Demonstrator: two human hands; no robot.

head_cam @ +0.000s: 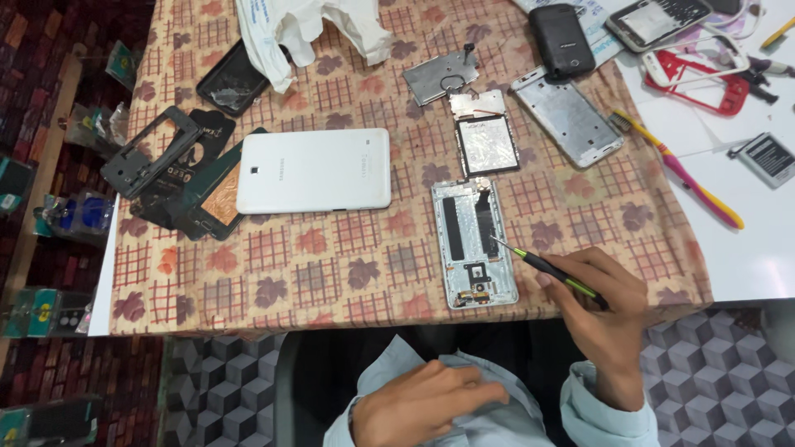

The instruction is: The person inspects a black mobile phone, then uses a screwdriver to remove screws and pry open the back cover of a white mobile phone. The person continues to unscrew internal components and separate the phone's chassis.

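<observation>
As R hand (598, 300) grip clamps slim screwdriver (548, 267): tip w/ flat metal phone frame (474, 242), L hand (418, 404) loose.

Well up and left of the hands, a cracked black screen panel (233, 80) lies on the worktop, touching a crumpled white plastic bag (310, 29) with blue print. Far right of the right hand (603, 305), a small dark battery with a white label (769, 157) rests flat. Along the left edge, several small clear packets (74, 217) show green and blue cards.

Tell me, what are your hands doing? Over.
Right hand holds screwdriver, tip on open phone. Left hand idle in lap. Tablet beside, apart.
</observation>
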